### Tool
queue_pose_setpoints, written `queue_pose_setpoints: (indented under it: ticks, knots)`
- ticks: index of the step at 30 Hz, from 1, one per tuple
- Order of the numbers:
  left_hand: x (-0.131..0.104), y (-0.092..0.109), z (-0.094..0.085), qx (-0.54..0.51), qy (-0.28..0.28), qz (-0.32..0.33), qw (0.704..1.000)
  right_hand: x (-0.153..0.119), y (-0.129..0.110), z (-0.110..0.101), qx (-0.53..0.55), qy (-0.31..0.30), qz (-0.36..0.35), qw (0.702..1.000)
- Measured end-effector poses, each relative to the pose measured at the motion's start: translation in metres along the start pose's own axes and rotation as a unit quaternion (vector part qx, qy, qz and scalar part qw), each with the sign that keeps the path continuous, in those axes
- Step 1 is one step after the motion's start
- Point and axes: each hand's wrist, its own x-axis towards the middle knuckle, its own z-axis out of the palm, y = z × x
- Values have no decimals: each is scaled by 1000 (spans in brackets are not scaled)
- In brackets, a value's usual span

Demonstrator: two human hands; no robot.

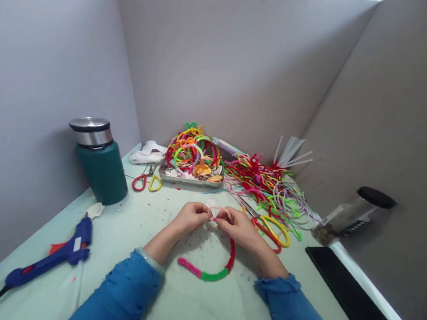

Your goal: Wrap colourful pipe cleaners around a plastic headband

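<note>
Two bare hands meet at the middle of a pale green tabletop (193, 315), fingertips nearly touching. The left hand (189, 218) and the right hand (236, 227) each close thumb against forefinger, pinching a thin pink strand (215, 208); exactly where each grips is too small to tell. On the near side lies a fuzzy curved strip (214, 276), pink at its free left end, green along the near bend and red up the right, its far end hidden beneath the right hand.

The strip looks very light, its pile soft, likely on a bendable core that keeps a curve yet kinks under a hard squeeze. The nap should give fingertips good purchase; slipping seems a small risk, flattened fuzz a larger one. The joins between colors look like the weaker spots, best spared a tug. The green stretch or the solid red side would make a sound hold, with a light fingertip pinch close to the end for fine work; the strand, thinner, calls for gentler pressure still.

Just right of the right hand rest scissors with red and yellow handles (278, 249). Beyond the hands stand a metal tray (190, 181) of bright loops and, to its right, a tangle of fuzzy stems (253, 170).
</note>
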Motion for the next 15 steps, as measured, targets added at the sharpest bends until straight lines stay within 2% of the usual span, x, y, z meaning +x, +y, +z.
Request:
queue_pose_setpoints:
  ticks: [5, 9, 15]
  knots:
    - [-2, 1, -4, -29, -45, -14, 998, 0, -3, 3, -7, 30, -11, 999]
    - [-1, -1, -4, -17, -52, -44, 998, 0, -8, 2, -9, 52, -21, 998]
    - [-3, 1, -1, -52, -48, -28, 997, 1, -6, 3, 45, 32, -17, 998]
